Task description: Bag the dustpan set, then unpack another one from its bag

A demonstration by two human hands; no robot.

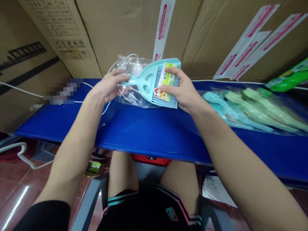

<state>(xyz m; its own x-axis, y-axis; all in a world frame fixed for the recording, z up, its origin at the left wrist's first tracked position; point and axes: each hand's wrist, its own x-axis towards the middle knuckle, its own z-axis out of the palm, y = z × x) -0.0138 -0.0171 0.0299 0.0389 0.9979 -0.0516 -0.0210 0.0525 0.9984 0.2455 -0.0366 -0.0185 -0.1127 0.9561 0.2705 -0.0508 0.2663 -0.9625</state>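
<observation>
Teal dustpan (pixel 146 78) lies gripped between left hand (pixel 108 88), fingers curled, and right hand (pixel 179 89), fingers pinching its bristles (pixel 156 81).

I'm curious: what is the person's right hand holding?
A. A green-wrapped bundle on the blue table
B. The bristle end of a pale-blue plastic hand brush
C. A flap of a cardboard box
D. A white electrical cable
B. The right hand wraps around the bristle end of the pale-blue plastic hand brush, its thumb pressing on the printed paper label.

Blue bench top (pixel 154 131), plastic-wrapped aqua and pale green dustpans (pixel 250 110) at right, thin white cable (pixel 90 85) along the far edge
</observation>
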